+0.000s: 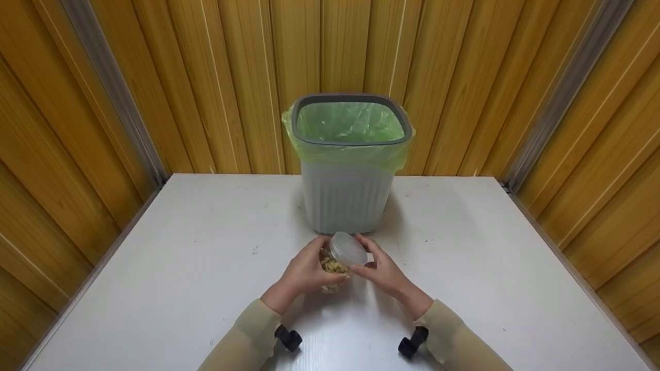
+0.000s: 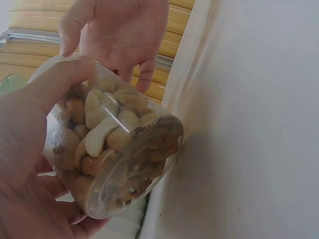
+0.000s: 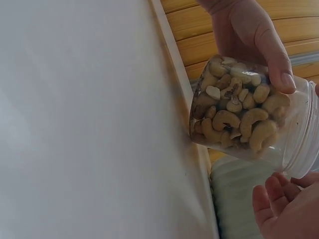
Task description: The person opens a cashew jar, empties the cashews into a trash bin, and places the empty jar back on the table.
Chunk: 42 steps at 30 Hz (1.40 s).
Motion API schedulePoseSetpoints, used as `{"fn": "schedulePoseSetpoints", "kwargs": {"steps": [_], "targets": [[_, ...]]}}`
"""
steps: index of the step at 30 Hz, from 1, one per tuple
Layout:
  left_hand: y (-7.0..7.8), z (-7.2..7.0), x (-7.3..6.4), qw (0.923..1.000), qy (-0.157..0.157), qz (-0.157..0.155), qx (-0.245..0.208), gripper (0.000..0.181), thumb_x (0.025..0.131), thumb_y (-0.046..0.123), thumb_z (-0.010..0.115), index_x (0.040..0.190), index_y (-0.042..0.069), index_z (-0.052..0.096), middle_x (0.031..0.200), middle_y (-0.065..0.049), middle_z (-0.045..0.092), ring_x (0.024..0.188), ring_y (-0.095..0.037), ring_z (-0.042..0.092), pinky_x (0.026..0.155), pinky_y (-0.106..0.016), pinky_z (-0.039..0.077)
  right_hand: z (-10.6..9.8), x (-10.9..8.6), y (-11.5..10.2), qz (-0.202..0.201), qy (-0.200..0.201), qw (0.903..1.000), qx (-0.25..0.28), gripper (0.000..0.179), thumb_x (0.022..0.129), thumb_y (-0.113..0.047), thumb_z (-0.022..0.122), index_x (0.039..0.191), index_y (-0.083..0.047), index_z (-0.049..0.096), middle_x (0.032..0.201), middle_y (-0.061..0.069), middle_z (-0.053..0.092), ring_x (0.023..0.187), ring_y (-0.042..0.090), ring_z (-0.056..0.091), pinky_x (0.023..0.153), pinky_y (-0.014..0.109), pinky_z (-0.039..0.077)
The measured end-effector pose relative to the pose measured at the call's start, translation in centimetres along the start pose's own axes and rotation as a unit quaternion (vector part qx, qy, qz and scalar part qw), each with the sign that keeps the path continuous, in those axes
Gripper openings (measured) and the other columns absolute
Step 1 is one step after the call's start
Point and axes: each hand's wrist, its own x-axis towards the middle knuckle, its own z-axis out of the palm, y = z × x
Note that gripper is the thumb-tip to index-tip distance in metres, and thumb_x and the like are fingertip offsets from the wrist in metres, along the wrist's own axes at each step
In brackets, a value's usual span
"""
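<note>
A clear plastic jar (image 3: pixel 234 109) with cashews and other nuts in it is tilted just above the table. My left hand (image 1: pixel 308 268) grips its side, thumb on one side and fingers on the other, as the left wrist view shows. The jar's translucent lid (image 1: pixel 349 249) faces to the right, toward my right hand (image 1: pixel 382 268). Thumb and fingers of that hand are curled about the lid's rim. Whether the lid still sits in its thread cannot be told. In the right wrist view the lid is partly cut off by the frame edge.
Just beyond the hands stands a pale ribbed trash bin (image 1: pixel 346 198) with a grey rim and a green bag (image 1: pixel 350 123) lining it. The white table (image 1: pixel 180 268) reaches to wood-patterned walls (image 1: pixel 242 77) at the back and both sides.
</note>
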Motion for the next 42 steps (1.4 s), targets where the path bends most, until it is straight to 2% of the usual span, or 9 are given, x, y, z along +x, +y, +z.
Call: {"fn": "schedulePoseSetpoints", "kwargs": {"steps": [4,9,18,23,28,32,36,39,42], "targets": [[0.05,0.04,0.01,1.0,0.002,-0.001,0.004,0.078,0.075,0.037,0.091,0.137,0.009,0.053,0.129,-0.007,0.064,0.113,-0.023,0.063,0.098,-0.047,0.053,0.19,0.14,-0.04,0.024,0.028,0.9993,-0.007,0.074,0.093,-0.024,0.077,0.153,-0.002,0.04,0.143,0.021,0.049,0.124,0.028,0.047,0.09,0.029,0.049],[0.01,0.06,0.02,0.9999,0.002,-0.002,0.012,0.079,0.075,0.037,0.09,0.139,0.008,0.053,0.13,-0.009,0.064,0.114,-0.023,0.062,0.099,-0.047,0.052,0.29,0.25,-0.11,0.035,0.045,0.9984,-0.008,0.068,0.089,-0.023,0.082,0.145,-0.005,0.048,0.134,0.018,0.054,0.117,0.024,0.049,0.084,0.028,0.048],[0.02,0.03,-0.04,1.0,0.003,0.0,0.005,0.081,0.075,0.036,0.091,0.14,0.009,0.053,0.131,-0.009,0.064,0.115,-0.024,0.062,0.099,-0.047,0.052,0.14,0.12,-0.14,0.015,0.026,0.9993,-0.021,0.072,0.093,-0.019,0.076,0.152,0.0,0.04,0.142,0.024,0.048,0.125,0.032,0.046,0.088,0.027,0.05],[0.09,0.06,-0.03,1.0,0.003,0.0,0.006,0.081,0.075,0.038,0.092,0.14,0.008,0.052,0.132,-0.01,0.064,0.116,-0.025,0.063,0.1,-0.048,0.052,0.01,0.07,-0.13,0.007,0.019,0.9998,-0.009,0.075,0.093,-0.014,0.074,0.154,0.005,0.036,0.152,0.028,0.041,0.13,0.039,0.043,0.089,0.026,0.051],[0.08,0.07,0.02,0.9999,0.003,0.001,0.011,0.082,0.075,0.038,0.091,0.14,0.008,0.052,0.132,-0.01,0.064,0.117,-0.026,0.063,0.1,-0.048,0.053,-0.01,0.15,-0.05,0.004,0.017,0.9998,0.008,0.076,0.091,-0.009,0.073,0.155,0.006,0.034,0.158,0.028,0.036,0.133,0.04,0.041,0.088,0.026,0.051],[0.06,0.01,0.0,0.9999,0.004,0.002,0.011,0.081,0.075,0.038,0.091,0.14,0.008,0.052,0.131,-0.01,0.064,0.116,-0.026,0.063,0.099,-0.048,0.052,-0.07,0.12,-0.02,-0.002,0.006,0.9999,0.014,0.079,0.091,-0.01,0.073,0.156,0.005,0.031,0.16,0.029,0.032,0.135,0.039,0.038,0.088,0.025,0.051],[-0.05,0.0,-0.04,1.0,0.001,0.007,0.001,0.081,0.076,0.037,0.091,0.141,0.008,0.052,0.13,-0.009,0.064,0.115,-0.025,0.063,0.098,-0.047,0.053,-0.11,-0.05,-0.08,0.004,-0.017,0.9998,0.014,0.083,0.095,-0.017,0.071,0.16,0.003,0.023,0.164,0.029,0.025,0.126,0.038,0.05,0.087,0.026,0.053],[-0.09,0.02,-0.07,0.9999,-0.001,0.011,-0.002,0.082,0.077,0.036,0.091,0.142,0.007,0.051,0.131,-0.009,0.063,0.115,-0.024,0.063,0.098,-0.047,0.053,0.06,-0.06,-0.25,0.021,0.0,0.9998,-0.003,0.086,0.095,-0.025,0.074,0.16,0.001,0.025,0.159,0.028,0.032,0.123,0.035,0.052,0.089,0.028,0.052],[-0.06,0.01,-0.04,0.9999,0.003,0.012,0.005,0.081,0.076,0.036,0.091,0.14,0.007,0.051,0.13,-0.01,0.064,0.116,-0.024,0.063,0.099,-0.047,0.052,0.31,0.05,-0.56,0.041,0.04,0.9982,-0.019,0.083,0.091,-0.03,0.078,0.156,-0.001,0.035,0.147,0.022,0.045,0.125,0.03,0.048,0.09,0.032,0.046]]}}
